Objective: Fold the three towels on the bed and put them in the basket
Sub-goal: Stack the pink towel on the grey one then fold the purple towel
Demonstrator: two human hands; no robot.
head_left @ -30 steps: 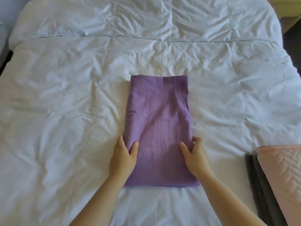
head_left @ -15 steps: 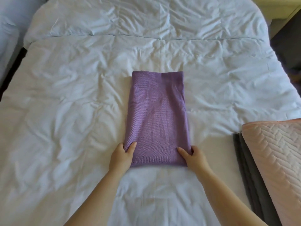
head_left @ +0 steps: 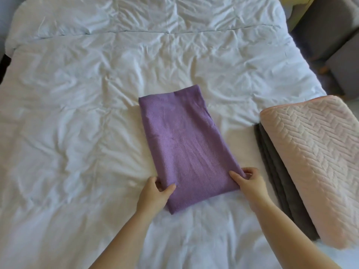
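Observation:
A purple towel [head_left: 182, 144], folded into a long strip, lies in the middle of the white bed [head_left: 77, 113], its near end skewed slightly. My left hand [head_left: 155, 193] pinches the towel's near left edge, thumb on top. At the near right edge my right hand [head_left: 249, 181] grips the cloth the same way. At the bed's right side a folded pink quilted towel [head_left: 318, 162] rests on a folded dark grey towel [head_left: 281, 183], which shows only as a stack of edges. No basket is in view.
The white duvet is wrinkled and spreads wide to the left and far side, with a pillow band [head_left: 136, 14] along the top. Dark grey furniture [head_left: 330, 35] stands beyond the bed's right edge.
The view has swung right and nearer, showing more of the pink and grey stack. Both hands slid down to the towel's near end and now pinch its side edges; the strip sits slightly rotated.

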